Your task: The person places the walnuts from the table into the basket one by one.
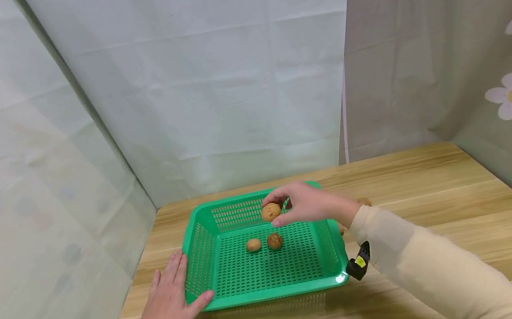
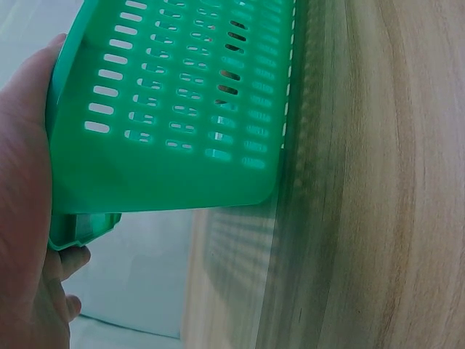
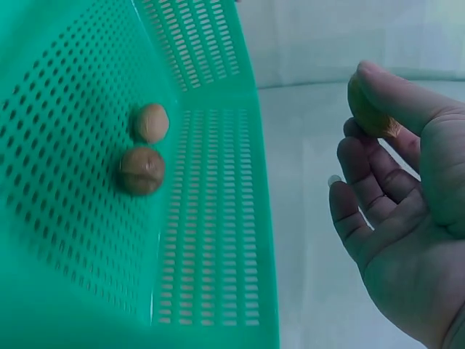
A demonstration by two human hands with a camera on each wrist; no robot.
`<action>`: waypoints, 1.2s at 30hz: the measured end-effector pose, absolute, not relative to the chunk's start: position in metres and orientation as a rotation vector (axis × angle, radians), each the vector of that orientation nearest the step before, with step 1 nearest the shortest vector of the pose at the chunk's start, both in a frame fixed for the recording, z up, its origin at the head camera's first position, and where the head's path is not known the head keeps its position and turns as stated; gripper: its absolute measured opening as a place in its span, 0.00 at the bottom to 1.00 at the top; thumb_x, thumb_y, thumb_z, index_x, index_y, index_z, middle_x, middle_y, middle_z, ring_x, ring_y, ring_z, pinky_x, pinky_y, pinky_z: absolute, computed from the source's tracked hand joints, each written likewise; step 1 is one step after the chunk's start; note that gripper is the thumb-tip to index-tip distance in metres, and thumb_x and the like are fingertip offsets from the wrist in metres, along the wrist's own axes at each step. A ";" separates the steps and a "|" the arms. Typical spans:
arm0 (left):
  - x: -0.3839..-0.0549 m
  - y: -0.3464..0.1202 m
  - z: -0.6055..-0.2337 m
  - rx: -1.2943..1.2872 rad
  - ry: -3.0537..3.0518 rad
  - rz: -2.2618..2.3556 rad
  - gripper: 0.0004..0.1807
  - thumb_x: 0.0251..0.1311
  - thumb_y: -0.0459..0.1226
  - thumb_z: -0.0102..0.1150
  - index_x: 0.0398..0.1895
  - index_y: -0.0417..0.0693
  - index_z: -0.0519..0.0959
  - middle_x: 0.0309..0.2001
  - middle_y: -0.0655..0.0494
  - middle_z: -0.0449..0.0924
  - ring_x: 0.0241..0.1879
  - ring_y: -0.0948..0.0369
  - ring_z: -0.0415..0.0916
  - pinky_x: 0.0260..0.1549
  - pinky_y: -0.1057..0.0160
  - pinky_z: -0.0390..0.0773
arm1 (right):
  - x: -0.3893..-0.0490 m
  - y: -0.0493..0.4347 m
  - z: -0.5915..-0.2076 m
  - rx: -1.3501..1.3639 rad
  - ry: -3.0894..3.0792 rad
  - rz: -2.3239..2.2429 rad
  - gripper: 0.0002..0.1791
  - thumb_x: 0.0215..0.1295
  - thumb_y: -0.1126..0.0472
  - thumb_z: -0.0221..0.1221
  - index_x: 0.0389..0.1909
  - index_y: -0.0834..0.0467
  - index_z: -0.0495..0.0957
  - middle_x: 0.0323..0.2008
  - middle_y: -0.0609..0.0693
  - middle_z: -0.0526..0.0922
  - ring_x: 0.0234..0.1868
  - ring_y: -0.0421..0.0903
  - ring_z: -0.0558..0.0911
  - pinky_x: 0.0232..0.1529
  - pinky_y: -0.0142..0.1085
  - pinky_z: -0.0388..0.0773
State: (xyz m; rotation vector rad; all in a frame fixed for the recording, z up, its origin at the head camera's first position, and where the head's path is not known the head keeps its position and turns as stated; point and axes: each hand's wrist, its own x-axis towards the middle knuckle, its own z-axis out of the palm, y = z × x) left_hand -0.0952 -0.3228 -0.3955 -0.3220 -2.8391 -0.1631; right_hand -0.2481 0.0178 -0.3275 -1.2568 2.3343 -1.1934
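A green plastic basket (image 1: 278,292) with slotted walls stands on the table. My left hand (image 1: 170,303) rests at its near left corner, fingers extended along the left rim and thumb over the front rim. Above the basket, toward its back, my right hand (image 1: 301,202) pinches a tan walnut (image 1: 271,212) between thumb and fingers. The right wrist view shows that walnut (image 3: 367,109) partly covered by the thumb. On the basket floor lie a smaller, pale smooth nut (image 1: 253,245) and a darker brown walnut (image 1: 275,241), side by side.
On the wooden table (image 1: 421,177), a brown nut-like thing (image 1: 363,202) shows just behind the right forearm, and another (image 1: 341,229) peeks out beside the basket's right wall. Pale cloth hangs (image 1: 223,86) surround the table at the back and sides.
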 end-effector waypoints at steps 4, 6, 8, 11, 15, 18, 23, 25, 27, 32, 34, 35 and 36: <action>-0.094 -0.324 -0.396 -0.327 -2.828 -0.166 0.53 0.51 0.61 0.55 0.67 0.31 0.52 0.69 0.41 0.45 0.68 0.50 0.41 0.59 0.38 0.47 | -0.252 -0.004 -0.331 -1.279 2.267 -1.182 0.24 0.54 0.48 0.63 0.53 0.45 0.73 0.38 0.39 0.79 0.40 0.39 0.75 0.39 0.35 0.75; -0.093 -0.324 -0.396 -0.323 -2.826 -0.167 0.53 0.51 0.61 0.55 0.67 0.31 0.52 0.69 0.42 0.45 0.68 0.50 0.41 0.59 0.38 0.47 | -0.255 -0.015 -0.333 -1.285 2.239 -1.180 0.24 0.54 0.49 0.64 0.53 0.46 0.73 0.38 0.40 0.79 0.40 0.40 0.76 0.39 0.35 0.75; -0.093 -0.325 -0.397 -0.320 -2.824 -0.171 0.53 0.51 0.61 0.55 0.67 0.31 0.52 0.69 0.42 0.45 0.68 0.49 0.41 0.59 0.38 0.46 | -0.257 -0.025 -0.337 -1.280 2.227 -1.169 0.24 0.54 0.50 0.64 0.53 0.47 0.74 0.38 0.39 0.79 0.40 0.39 0.76 0.39 0.34 0.74; -0.092 -0.325 -0.398 -0.320 -2.822 -0.174 0.53 0.51 0.62 0.55 0.67 0.31 0.52 0.69 0.41 0.46 0.68 0.49 0.42 0.59 0.38 0.46 | -0.260 -0.038 -0.345 -1.251 2.204 -1.157 0.23 0.54 0.52 0.64 0.53 0.49 0.74 0.39 0.39 0.79 0.40 0.38 0.77 0.40 0.32 0.74; -0.092 -0.324 -0.400 -0.329 -2.818 -0.182 0.53 0.51 0.62 0.55 0.67 0.31 0.52 0.69 0.41 0.47 0.68 0.49 0.41 0.58 0.37 0.48 | -0.262 -0.048 -0.357 -1.179 2.173 -1.154 0.24 0.54 0.54 0.64 0.53 0.51 0.74 0.40 0.39 0.79 0.41 0.38 0.77 0.40 0.32 0.74; -0.091 -0.324 -0.401 -0.331 -2.813 -0.198 0.52 0.50 0.61 0.56 0.67 0.32 0.52 0.69 0.41 0.47 0.68 0.50 0.41 0.58 0.38 0.47 | -0.264 -0.051 -0.365 -1.120 2.170 -1.156 0.24 0.54 0.55 0.65 0.53 0.51 0.74 0.40 0.39 0.79 0.41 0.38 0.77 0.41 0.32 0.74; -0.090 -0.323 -0.402 -0.325 -2.816 -0.204 0.53 0.50 0.61 0.56 0.68 0.33 0.51 0.70 0.43 0.45 0.69 0.50 0.40 0.59 0.39 0.45 | -0.270 -0.050 -0.374 -1.079 2.215 -1.123 0.24 0.54 0.53 0.65 0.53 0.51 0.74 0.40 0.38 0.78 0.41 0.36 0.77 0.41 0.32 0.74; -0.090 -0.323 -0.402 -0.328 -2.819 -0.202 0.52 0.50 0.60 0.56 0.68 0.33 0.51 0.70 0.43 0.45 0.69 0.51 0.39 0.59 0.38 0.46 | -0.271 -0.050 -0.377 -1.067 2.245 -1.098 0.24 0.54 0.53 0.65 0.53 0.50 0.75 0.40 0.38 0.78 0.40 0.36 0.77 0.40 0.32 0.74; -0.090 -0.323 -0.401 -0.332 -2.819 -0.200 0.52 0.51 0.60 0.56 0.68 0.33 0.51 0.70 0.43 0.46 0.69 0.51 0.40 0.58 0.38 0.48 | -0.273 -0.052 -0.380 -1.064 2.270 -1.074 0.23 0.53 0.54 0.65 0.52 0.50 0.76 0.39 0.38 0.78 0.39 0.36 0.77 0.39 0.33 0.74; -0.090 -0.325 -0.400 -0.338 -2.803 -0.194 0.52 0.50 0.61 0.56 0.67 0.32 0.53 0.69 0.42 0.48 0.67 0.48 0.44 0.56 0.37 0.50 | -0.275 -0.058 -0.387 -1.065 2.305 -0.998 0.21 0.52 0.55 0.66 0.50 0.49 0.77 0.37 0.38 0.79 0.37 0.36 0.77 0.38 0.32 0.74; -0.089 -0.326 -0.401 -0.335 -2.800 -0.194 0.52 0.50 0.61 0.56 0.67 0.32 0.53 0.69 0.42 0.48 0.67 0.47 0.45 0.57 0.37 0.50 | -0.276 -0.059 -0.389 -1.062 2.337 -0.947 0.22 0.52 0.54 0.66 0.50 0.49 0.77 0.36 0.37 0.79 0.37 0.35 0.77 0.38 0.31 0.74; -0.089 -0.326 -0.401 -0.332 -2.803 -0.195 0.52 0.50 0.61 0.56 0.67 0.32 0.53 0.69 0.42 0.48 0.67 0.47 0.45 0.57 0.37 0.50 | -0.277 -0.059 -0.390 -1.062 2.354 -0.915 0.21 0.52 0.54 0.67 0.49 0.48 0.77 0.36 0.36 0.79 0.37 0.35 0.76 0.38 0.31 0.74; -0.089 -0.326 -0.400 -0.330 -2.805 -0.197 0.52 0.50 0.60 0.56 0.67 0.32 0.53 0.69 0.41 0.48 0.67 0.47 0.45 0.57 0.37 0.50 | -0.277 -0.059 -0.390 -1.053 2.367 -0.891 0.21 0.51 0.54 0.67 0.49 0.48 0.78 0.36 0.36 0.79 0.37 0.34 0.76 0.38 0.31 0.74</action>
